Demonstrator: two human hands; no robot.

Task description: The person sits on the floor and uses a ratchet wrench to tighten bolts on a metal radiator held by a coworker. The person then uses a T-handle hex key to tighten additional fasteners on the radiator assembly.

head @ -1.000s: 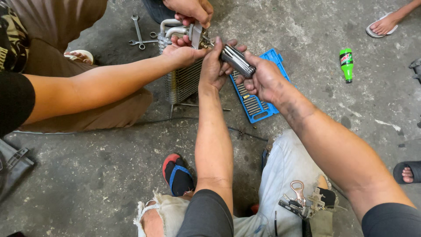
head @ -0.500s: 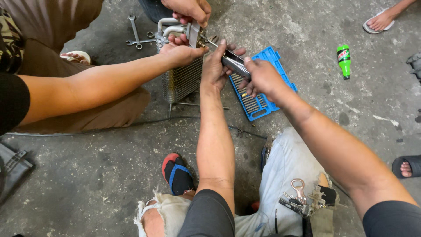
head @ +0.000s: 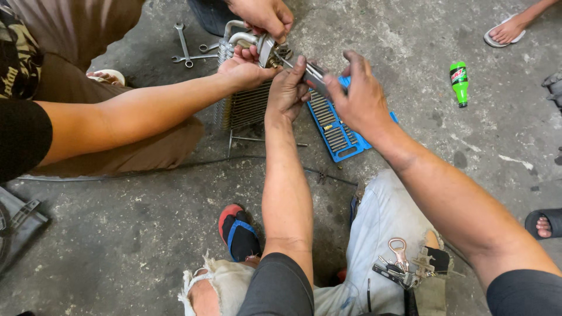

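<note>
Both hands pinch the slim metal tool (head: 313, 75), left hand (head: 288, 88) nearer the finned coil's fitting (head: 266, 52), right hand (head: 363, 96) behind, its long axis slanting up-left toward that fitting.

I see a bright blue bit-set tray (head: 345, 131) lying on mottled grey concrete floor (head: 117, 234), its rows of bits silvery with one yellowish piece among them. Just left of the tray stands a coil with dull silver fins (head: 246, 108) in fine parallel stripes. Well right of the tray lies a green bottle (head: 459, 82) with a red patch on its label (cap green too). Below the tray I see pale, faded blue jeans (head: 386, 228), frayed white at the knee, and a flip-flop (head: 237, 231) with a red sole and blue straps. Beyond the coil lie silver-grey wrenches (head: 186, 50).
</note>
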